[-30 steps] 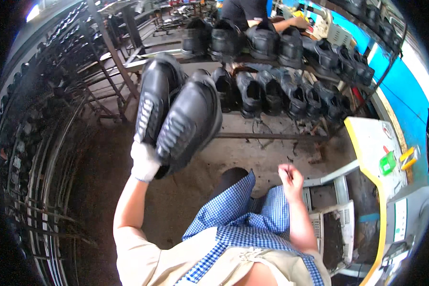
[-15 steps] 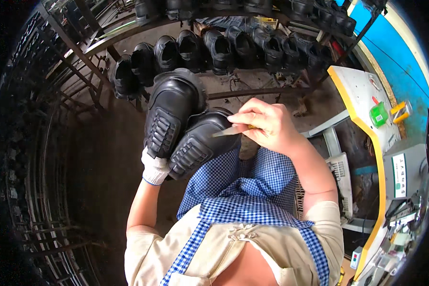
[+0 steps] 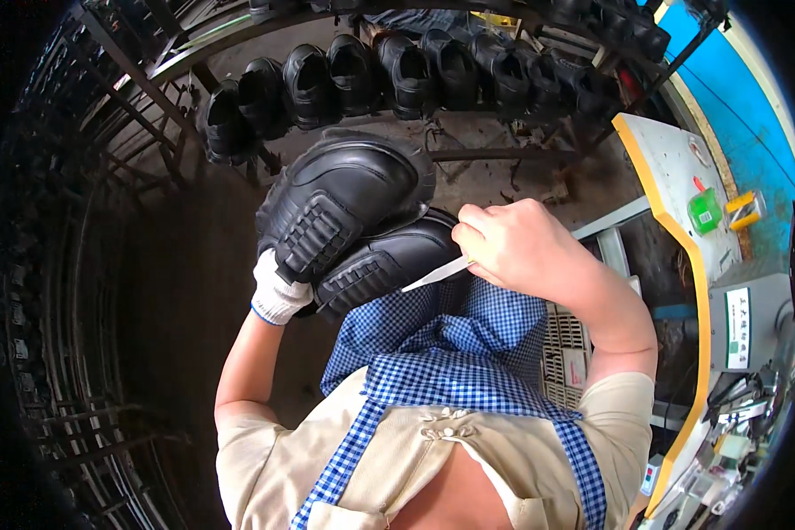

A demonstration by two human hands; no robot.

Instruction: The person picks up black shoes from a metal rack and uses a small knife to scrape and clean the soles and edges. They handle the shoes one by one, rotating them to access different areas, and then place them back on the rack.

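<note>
My left hand (image 3: 279, 291), in a white knitted glove, holds a pair of black leather shoes up in front of me; its fingers are hidden behind them. The upper shoe (image 3: 344, 190) overlaps the lower shoe (image 3: 397, 256), and both show smooth toes and ribbed, padded panels. A ragged dark fringe runs round the upper shoe's edge. My bare right hand (image 3: 521, 243) is closed on a knife (image 3: 437, 275) with a thin, pale, tapered blade. Its tip points left and lies over the lower shoe's near side. The knife's handle is hidden in my fingers.
A row of black shoes (image 3: 406, 75) stands on a metal rack ahead. At right is a white table with a yellow edge (image 3: 691, 238), bearing a green container (image 3: 704, 212), a yellow roll (image 3: 745, 210) and a grey machine (image 3: 755, 322). Dark racks (image 3: 71, 353) line the left.
The shoes have turned, their toes swinging right, and the upper one covers more of the lower. My right hand has moved right and slightly nearer, and the knife tip is lower.
</note>
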